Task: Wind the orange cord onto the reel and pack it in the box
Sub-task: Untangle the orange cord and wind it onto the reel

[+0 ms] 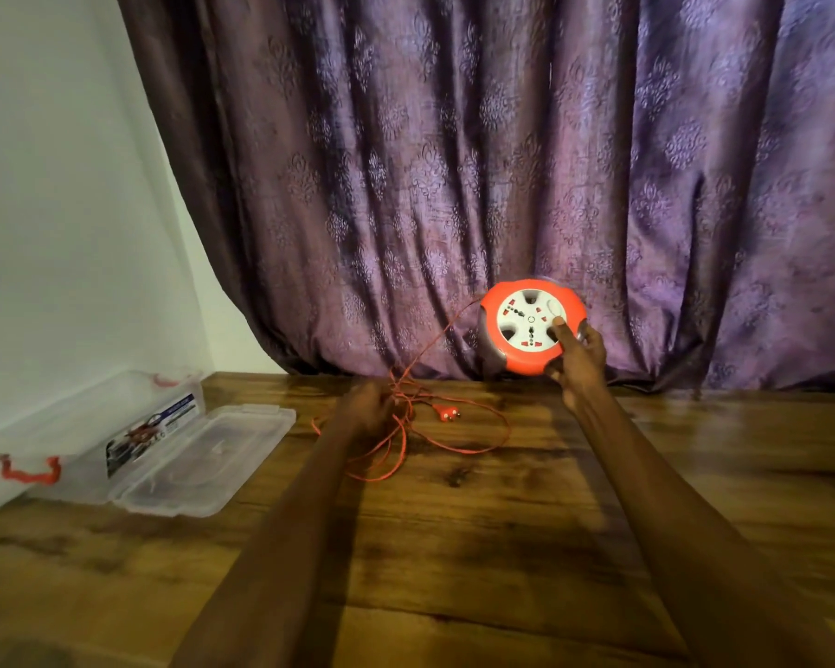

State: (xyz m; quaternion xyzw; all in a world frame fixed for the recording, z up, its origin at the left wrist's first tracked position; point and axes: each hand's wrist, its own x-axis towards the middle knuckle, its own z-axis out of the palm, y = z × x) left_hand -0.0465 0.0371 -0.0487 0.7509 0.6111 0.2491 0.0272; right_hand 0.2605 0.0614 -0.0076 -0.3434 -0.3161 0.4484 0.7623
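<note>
So the right hand (577, 361) holds the round orange plastic cord reel (532, 326) up off the floor, out at the far side in front of the curtain. Its white socket face is turned toward the camera, the thumb presses on that white face near the right edge, and the other fingers wrap around behind the rim.

The left hand (370, 407) is lower and further left, down at the tangle of thin orange cord (454, 445). It's blurry, so I honestly cannot tell whether the fingers pinch the cord or just rest against it (they look loosely curled at the bunch, but that's as far as I'd go). One strand runs from that bunch up and right to the left edge of the reel. The rest lies in loose loops on the brown wooden floor (454, 547), with the orange two-pin plug (447, 413) lying just right of the left hand.

The clear plastic storage box with red clip handles (68, 455) sits at the left against the white wall (59, 209), open, and its clear lid (203, 460) lies flat on the floor just beside it on the right. A purple patterned curtain (502, 161) hangs across the far side.
</note>
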